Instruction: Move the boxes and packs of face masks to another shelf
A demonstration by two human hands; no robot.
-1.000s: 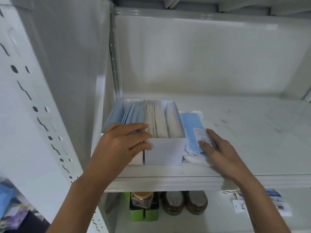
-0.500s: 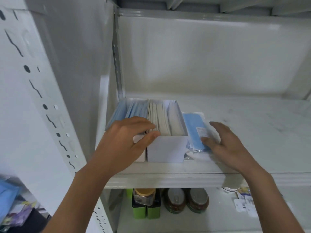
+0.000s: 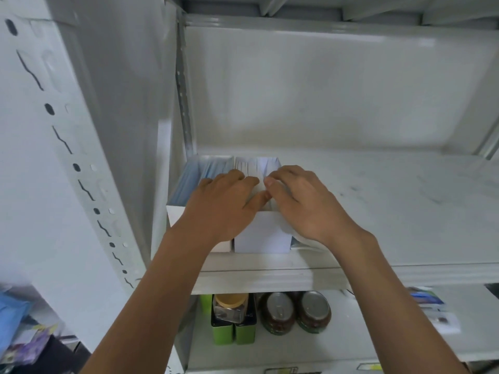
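Observation:
Two open white boxes stand side by side at the left end of the upper shelf (image 3: 378, 238). The left box (image 3: 199, 171) holds blue masks and the right box (image 3: 260, 238) holds white masks. My left hand (image 3: 224, 209) lies over the blue-mask box, its fingers curled over the masks and its thumb reaching onto the white-mask box. My right hand (image 3: 305, 203) covers the right side of the white-mask box, fingertips curled on its top and touching the left thumb. Under that palm only a corner of the plastic mask pack (image 3: 297, 242) shows.
A perforated white upright (image 3: 81, 168) and side wall close off the left. The lower shelf holds green tins (image 3: 233, 333), a jar (image 3: 229, 306), two cans (image 3: 294, 311) and small packets (image 3: 432, 306). Blue and purple items (image 3: 19, 327) lie at the lower left.
My right hand left the blue pack and moved left onto the white-mask box. My left hand slid further in over the boxes. The view shifted slightly closer.

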